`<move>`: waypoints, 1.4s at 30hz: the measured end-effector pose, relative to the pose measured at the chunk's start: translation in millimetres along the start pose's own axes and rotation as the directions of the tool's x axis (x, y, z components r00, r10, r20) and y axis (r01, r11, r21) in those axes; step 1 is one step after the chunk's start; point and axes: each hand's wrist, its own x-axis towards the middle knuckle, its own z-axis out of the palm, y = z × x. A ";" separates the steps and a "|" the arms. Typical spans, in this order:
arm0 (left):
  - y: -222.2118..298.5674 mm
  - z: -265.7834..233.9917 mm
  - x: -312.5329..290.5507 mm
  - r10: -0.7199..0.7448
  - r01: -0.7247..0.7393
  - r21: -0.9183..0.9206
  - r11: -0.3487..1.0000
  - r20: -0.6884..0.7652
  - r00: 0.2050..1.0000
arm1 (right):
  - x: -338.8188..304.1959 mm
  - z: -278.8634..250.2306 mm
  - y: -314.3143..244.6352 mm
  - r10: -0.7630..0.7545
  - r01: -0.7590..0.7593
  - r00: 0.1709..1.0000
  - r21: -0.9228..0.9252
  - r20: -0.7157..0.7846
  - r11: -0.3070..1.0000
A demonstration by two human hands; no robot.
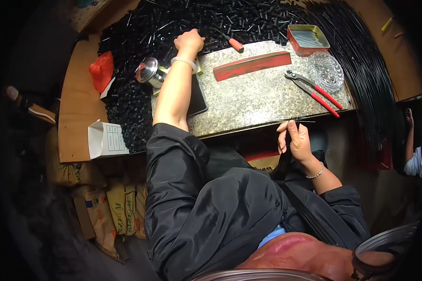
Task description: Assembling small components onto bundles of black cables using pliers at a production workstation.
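Observation:
My left hand (190, 42) reaches to the far side of the table, into a heap of small black tubes (154, 23). Its fingers curl downward, and what is in them, if anything, is hidden. In front of the table's near edge, my right hand (297, 140) pinches thin metal needles (305, 121) between thumb and fingers. A bundle of thin black strands (282, 164) hangs below that hand. Beyond it on the speckled board (253, 100) lie red-handled pliers (314, 93) and a worn red bar (252, 65).
A red tin (308, 40) of needles and a clear glass dish (325, 71) stand at the right, beside long black strands (361, 61). Past the bar lies an orange-handled screwdriver (236, 45). At left are a metal-lidded jar (148, 71), a dark tablet (198, 98) and a white box (108, 139).

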 end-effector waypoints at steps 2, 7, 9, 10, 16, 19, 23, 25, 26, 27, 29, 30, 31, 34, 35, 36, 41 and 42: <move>3.2 -3.4 3.0 0.004 -0.005 -0.034 0.999 -0.032 0.999 | 1.5 -2.0 -0.6 -0.004 0.004 1.000 0.010 -0.003 1.000; 50.3 -10.2 -3.6 0.201 -0.327 -0.360 0.874 -0.344 0.917 | 4.8 -5.5 -1.2 0.022 -0.022 1.000 0.026 -0.013 0.999; 80.6 -4.0 1.7 0.277 -0.365 -0.424 0.829 -0.256 0.926 | 8.1 -4.0 -1.2 0.013 -0.013 1.000 0.031 0.013 0.999; 95.3 -6.2 -1.7 0.252 -0.335 -0.487 0.807 -0.229 0.940 | 9.6 -1.9 -2.4 0.022 -0.023 0.999 0.038 0.026 0.999; 155.9 4.5 -3.3 0.104 -0.171 -0.426 0.888 -0.176 0.979 | 7.3 -4.8 -2.9 0.014 -0.013 1.000 0.010 -0.027 1.000; 164.5 2.4 -4.1 0.093 -0.158 -0.412 0.897 -0.173 0.981 | 5.6 -7.4 -4.2 0.004 -0.004 0.999 0.000 -0.045 1.000; 154.6 12.3 2.3 0.078 -0.159 -0.530 0.833 -0.173 0.982 | 2.9 -5.8 -5.0 -0.011 0.010 0.999 -0.017 -0.053 1.000; 126.2 47.7 28.2 0.111 -0.279 -0.775 0.566 -0.264 0.958 | 3.4 2.6 -6.2 -0.002 0.002 1.000 -0.012 -0.022 1.000; 134.6 29.8 1.9 0.147 -0.190 -0.926 0.326 -0.149 0.978 | 1.1 -0.8 -7.8 -0.009 0.008 0.999 -0.028 -0.049 1.000; 140.8 7.2 -27.3 0.204 -0.052 -0.996 0.071 -0.037 0.978 | -0.9 -4.1 -7.4 -0.015 0.012 0.997 -0.045 -0.073 0.999; 126.5 -4.8 -59.4 0.249 -0.005 -0.990 -0.138 -0.039 0.968 | -4.1 -0.1 -7.0 -0.045 0.043 0.998 -0.043 -0.045 0.998; 120.8 -6.0 -75.1 0.287 0.046 -0.966 -0.253 -0.030 0.957 | -6.3 1.8 -8.8 -0.051 0.049 0.998 -0.045 -0.034 0.998; 111.5 -7.9 -91.4 0.315 0.091 -0.929 -0.360 -0.030 0.949 | -7.4 5.0 -8.6 -0.059 0.058 0.998 -0.045 -0.013 0.997; 96.6 -2.7 -137.1 0.423 0.168 -0.858 -0.485 -0.062 0.904 | -11.4 6.6 -5.2 -0.058 0.058 0.998 -0.017 -0.013 0.998; 91.2 -0.3 -151.1 0.438 0.205 -0.841 -0.501 -0.043 0.898 | -12.4 7.6 -5.5 -0.050 0.050 0.999 -0.020 -0.021 0.999; 85.0 1.7 -163.5 0.454 0.255 -0.819 -0.514 -0.007 0.891 | -14.1 9.4 -6.6 -0.039 0.038 0.999 -0.041 -0.025 0.998; 60.4 13.4 -228.8 0.442 0.289 -0.831 -0.476 0.059 0.895 | -33.3 17.6 -0.8 -0.057 0.056 0.998 -0.073 -0.007 0.996; 56.6 16.7 -236.6 0.480 0.313 -0.834 -0.455 0.066 0.875 | -37.0 18.2 1.0 -0.054 0.052 0.998 -0.072 -0.015 0.996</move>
